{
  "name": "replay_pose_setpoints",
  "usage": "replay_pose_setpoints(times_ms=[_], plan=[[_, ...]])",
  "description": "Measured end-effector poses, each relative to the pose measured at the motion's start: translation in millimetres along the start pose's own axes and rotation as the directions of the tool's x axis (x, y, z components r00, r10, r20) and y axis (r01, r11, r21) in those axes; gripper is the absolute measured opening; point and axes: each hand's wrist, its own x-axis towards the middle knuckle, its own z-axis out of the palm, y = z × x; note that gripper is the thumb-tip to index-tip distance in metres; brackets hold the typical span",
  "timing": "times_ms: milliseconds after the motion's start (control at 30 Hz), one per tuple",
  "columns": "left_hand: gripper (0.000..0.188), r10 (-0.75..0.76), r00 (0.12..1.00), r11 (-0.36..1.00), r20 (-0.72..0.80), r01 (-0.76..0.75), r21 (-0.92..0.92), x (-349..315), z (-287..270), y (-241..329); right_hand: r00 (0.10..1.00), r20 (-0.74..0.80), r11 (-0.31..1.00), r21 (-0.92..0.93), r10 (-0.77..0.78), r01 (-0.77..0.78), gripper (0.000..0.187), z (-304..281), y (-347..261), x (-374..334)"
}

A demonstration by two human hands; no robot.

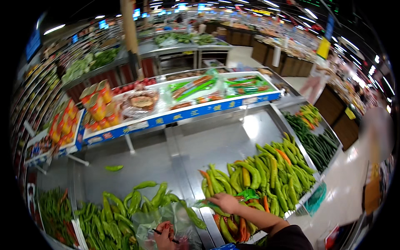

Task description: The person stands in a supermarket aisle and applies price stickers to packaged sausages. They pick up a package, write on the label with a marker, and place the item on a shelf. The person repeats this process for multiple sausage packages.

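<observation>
Low in the view, my left hand (165,234) is closed around a thin black stick-like thing (156,231). A pale, see-through plastic bag (183,223) spreads around that hand, over a heap of green peppers (121,216). My right hand (225,203) reaches across the metal divider to the left edge of a second heap of long peppers (262,175), mostly green with some orange ones. Its fingers are curled down on a green pepper (201,204), partly hidden below them. A bright green plastic scrap (248,194) lies just right of that hand.
Behind the metal bins runs a raised white shelf with a blue front (179,117), bearing packaged vegetables. A single pepper (114,168) lies on the left metal surface. Dark green cucumbers (318,148) fill the right bin. A blurred person (377,141) stands at the far right.
</observation>
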Motion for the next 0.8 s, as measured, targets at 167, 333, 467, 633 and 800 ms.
replay_pose_setpoints(times_ms=[167, 333, 467, 633, 800], plan=[[0.014, 0.04, 0.993, 0.998, -0.108, -0.045, -0.053, -7.8, -19.8, -1.2, 0.99, -0.134, 0.972, -0.235, -0.044, 0.011, 0.068, -147.6, -10.0, 85.3], [0.015, 0.045, 0.976, 0.998, -0.213, -0.056, -0.043, -10.8, -37.0, -0.1, 0.819, -0.389, 0.796, -0.591, -0.421, 0.128, 0.056, -272.3, -15.7, 212.0], [0.016, 0.043, 0.969, 0.999, -0.242, -0.044, 0.002, -11.9, -48.7, 7.1, 0.78, -0.414, 0.726, -0.684, -0.469, 0.074, 0.054, -324.6, 32.7, 300.9], [0.016, 0.051, 0.952, 0.999, -0.302, -0.045, 0.027, -22.8, -67.9, 11.0, 0.942, -0.295, 0.959, -0.181, 0.16, -0.22, 0.041, -247.9, 92.2, 345.9], [0.017, 0.096, 0.943, 0.993, -0.318, -0.111, -0.03, -31.8, -75.4, -2.2, 0.638, -0.735, 0.968, -0.242, -0.23, 0.07, 0.037, -158.0, 45.6, 277.4]])
